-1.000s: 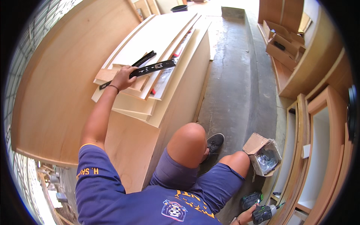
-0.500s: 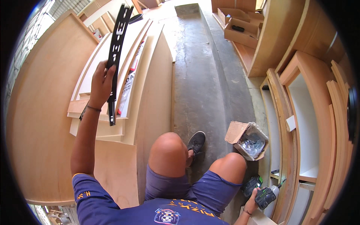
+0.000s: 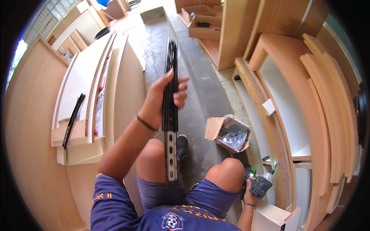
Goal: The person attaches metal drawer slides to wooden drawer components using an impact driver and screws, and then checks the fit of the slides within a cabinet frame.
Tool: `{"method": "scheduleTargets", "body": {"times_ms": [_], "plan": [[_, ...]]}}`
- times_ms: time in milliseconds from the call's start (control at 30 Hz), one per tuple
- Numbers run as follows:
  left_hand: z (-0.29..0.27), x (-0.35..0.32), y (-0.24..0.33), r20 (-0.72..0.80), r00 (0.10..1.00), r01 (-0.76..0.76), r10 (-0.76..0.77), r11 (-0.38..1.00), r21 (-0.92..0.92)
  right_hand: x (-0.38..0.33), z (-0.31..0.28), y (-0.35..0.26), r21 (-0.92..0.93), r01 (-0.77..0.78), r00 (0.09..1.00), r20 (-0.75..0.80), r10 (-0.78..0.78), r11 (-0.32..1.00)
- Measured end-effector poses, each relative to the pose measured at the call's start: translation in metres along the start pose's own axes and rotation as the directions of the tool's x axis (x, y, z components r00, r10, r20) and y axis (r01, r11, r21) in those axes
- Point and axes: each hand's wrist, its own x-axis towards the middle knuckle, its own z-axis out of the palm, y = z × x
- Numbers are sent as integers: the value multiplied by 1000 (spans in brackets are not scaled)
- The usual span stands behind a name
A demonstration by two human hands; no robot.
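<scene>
A black and silver metal drawer slide (image 3: 170, 150) stands nearly upright before me, above the floor and in front of my left knee. My left hand (image 3: 163, 92) grips it around its upper half, thumb on the near face. Low on the right, my right hand (image 3: 250, 194) is closed around a black and green cordless driver (image 3: 262, 186). Its handle is partly hidden, and its bit points up and right. A second dark slide (image 3: 73, 120) leans on the stacked panels (image 3: 84, 69) to my left.
An opened cardboard box (image 3: 230, 134) with clear plastic bags sits on the concrete floor by my right knee. Wooden frames (image 3: 287, 96) and boards line the right side. Farther off is an open carton (image 3: 206, 29). A pale wooden box (image 3: 273, 215) stands below my right hand.
My left hand has swung right with the drawer slide, from over the panels to in front of me. The second slide, mostly hidden behind my arm before, shows fully. The view has turned right.
</scene>
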Motion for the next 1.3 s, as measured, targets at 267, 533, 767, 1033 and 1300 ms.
{"method": "scheduleTargets", "body": {"times_ms": [267,533,767,1033,1300], "plan": [[-6,-22,-88,66,974,223,-215,959,-172,-1,2,15,-182,118,993,-6,-121,976],[15,-7,-105,261,887,429,-381,889,-162,-3,-10,-12,-31,-32,990,-135,28,999],[37,18,-109,291,857,459,-426,887,-55,-2,-16,24,-403,109,956,-209,-207,909],[35,41,-101,223,897,391,-383,920,9,-2,-6,19,91,-127,953,-263,147,988],[29,42,-68,74,962,249,-261,957,146,4,-6,24,-114,-81,980,-189,59,990]]}}
